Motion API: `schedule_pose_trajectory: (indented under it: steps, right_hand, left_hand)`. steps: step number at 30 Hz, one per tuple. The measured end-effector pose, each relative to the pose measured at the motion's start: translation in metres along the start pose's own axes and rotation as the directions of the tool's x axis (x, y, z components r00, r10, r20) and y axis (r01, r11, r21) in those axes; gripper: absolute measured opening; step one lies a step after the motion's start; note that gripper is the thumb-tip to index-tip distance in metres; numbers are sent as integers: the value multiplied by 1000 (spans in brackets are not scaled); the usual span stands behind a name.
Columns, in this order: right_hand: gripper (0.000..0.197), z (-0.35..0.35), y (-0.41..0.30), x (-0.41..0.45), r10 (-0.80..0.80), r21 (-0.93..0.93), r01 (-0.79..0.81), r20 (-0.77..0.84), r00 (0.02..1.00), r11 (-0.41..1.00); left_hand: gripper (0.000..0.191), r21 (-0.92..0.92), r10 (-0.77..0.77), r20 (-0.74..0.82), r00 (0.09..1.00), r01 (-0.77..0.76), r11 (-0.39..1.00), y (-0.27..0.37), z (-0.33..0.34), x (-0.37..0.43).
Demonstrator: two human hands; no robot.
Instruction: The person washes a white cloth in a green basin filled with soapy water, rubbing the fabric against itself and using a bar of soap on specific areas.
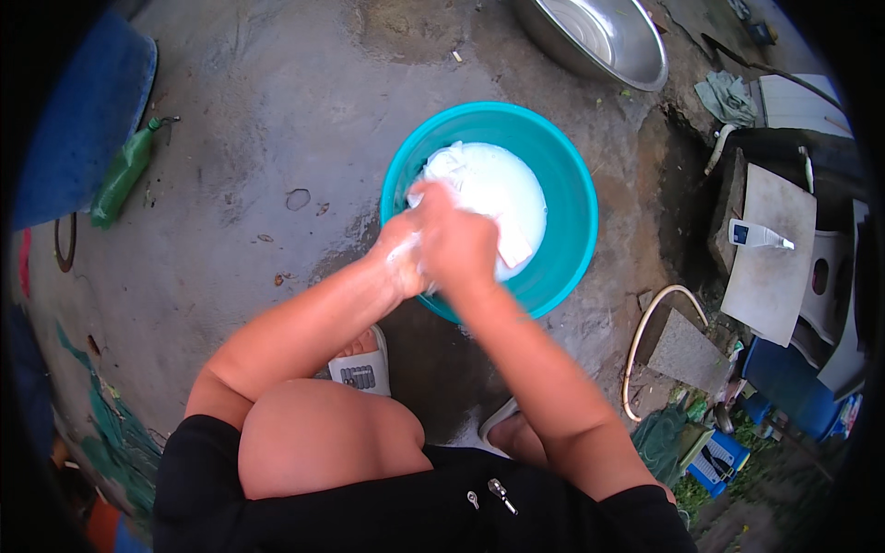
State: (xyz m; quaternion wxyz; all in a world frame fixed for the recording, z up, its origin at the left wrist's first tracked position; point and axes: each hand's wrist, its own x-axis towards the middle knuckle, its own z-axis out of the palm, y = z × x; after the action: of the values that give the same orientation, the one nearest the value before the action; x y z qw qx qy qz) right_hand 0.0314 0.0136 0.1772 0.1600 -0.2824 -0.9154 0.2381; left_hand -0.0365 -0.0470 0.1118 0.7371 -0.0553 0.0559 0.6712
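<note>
A teal plastic basin (586, 207) stands on the wet ground before me, with milky, sudsy water (508, 176) in it. White cloth (446, 163) bunches up at the basin's left side. My right hand (456, 235), blurred by motion, is closed on the cloth and partly covers my left hand (401, 249). The left one grips cloth too, over the near-left rim, with suds on its wrist. A pale pinkish-white piece (513, 243) shows beyond my right knuckles; whether it is part of the cloth I cannot tell. Both hands hide much of the cloth.
A steel basin (622, 41) lies at the far right. On the left, a green plastic bottle (124, 176) leans by a blue tub (83, 117). Toward the right are a white bottle (757, 235) on a pale board (767, 290), a curved hose (632, 366) and a stone slab (688, 352).
</note>
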Motion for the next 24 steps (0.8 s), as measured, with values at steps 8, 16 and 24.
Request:
schedule_pose_trajectory:
  steps: [8, 16, 24]
  right_hand:
    - [22, 16, -15, -10, -160, 56, 163, -68, 985, 985]
    - [22, 17, -12, 1, 25, 167, -28, 17, 1000, 986]
    - [24, -20, 80, 36, 363, 782, -607, 530, 766, 139]
  left_hand:
    - [40, 657, 553, -505, 663, -120, 744, -9, 10, 5]
    - [49, 164, 135, -607, 783, -42, 986, 1, 31, 5]
    - [60, 479, 61, -498, 865, 216, 851, 34, 44, -8]
